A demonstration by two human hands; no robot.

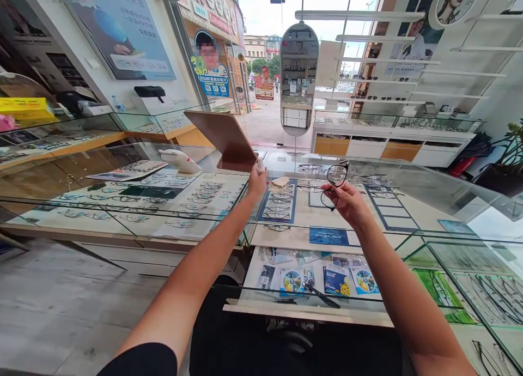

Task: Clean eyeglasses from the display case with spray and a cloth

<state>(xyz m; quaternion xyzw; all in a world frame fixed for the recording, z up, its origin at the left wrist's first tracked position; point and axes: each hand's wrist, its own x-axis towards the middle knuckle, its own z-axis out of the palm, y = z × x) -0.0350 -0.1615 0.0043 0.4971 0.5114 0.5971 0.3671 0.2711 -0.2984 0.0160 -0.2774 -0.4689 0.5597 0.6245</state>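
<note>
The right hand [350, 201] pinches round, thin-rimmed glasses [337, 175]; the left hand [257, 183], a white object [260, 164] (small, rounded).

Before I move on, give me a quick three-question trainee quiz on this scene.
1. Which hand holds the black-rimmed glasses?
2. True or false: in the picture, the oval mirror stands to the right of the tilted brown panel.
3. What is in the left hand?
A) a pair of scissors
B) a small white object
C) a phone

Key: 1. The right hand. 2. True. 3. B.
</note>
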